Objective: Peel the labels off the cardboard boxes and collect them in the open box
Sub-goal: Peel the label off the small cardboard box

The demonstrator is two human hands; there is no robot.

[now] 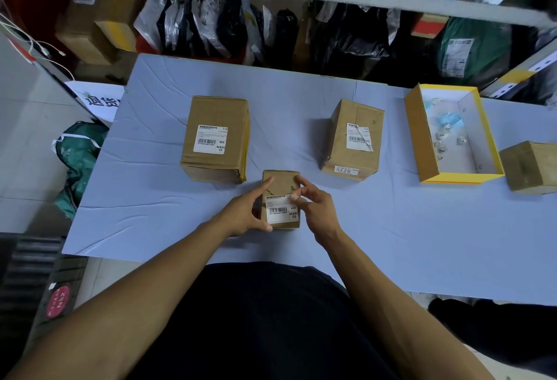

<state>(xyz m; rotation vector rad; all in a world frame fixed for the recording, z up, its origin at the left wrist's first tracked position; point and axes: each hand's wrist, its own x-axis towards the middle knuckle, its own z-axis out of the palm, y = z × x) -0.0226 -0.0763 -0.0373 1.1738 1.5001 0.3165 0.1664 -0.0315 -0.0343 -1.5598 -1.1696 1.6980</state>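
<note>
So the small brown cardboard box sits near the front edge of the pale blue table cover, right in front of the person. The left hand cups its left side, index finger stretched up along the top, thumb curled at the lower left corner. The right hand pinches the upper right corner of the white barcode label between thumb and fingertip; that corner looks barely lifted, the rest is stuck flat.

Behind and to the left is a bigger brown cardboard box with yellow tape, label whole, just apart from the small one. Further right is a medium brown cardboard box whose label is torn and partly peeled. Well right of that lies the open yellow-edged box with a white inside, holding crumpled label scraps, and another plain cardboard box just beside it at the right edge of view.

Plenty of bare cover between the hands and the open box.
</note>
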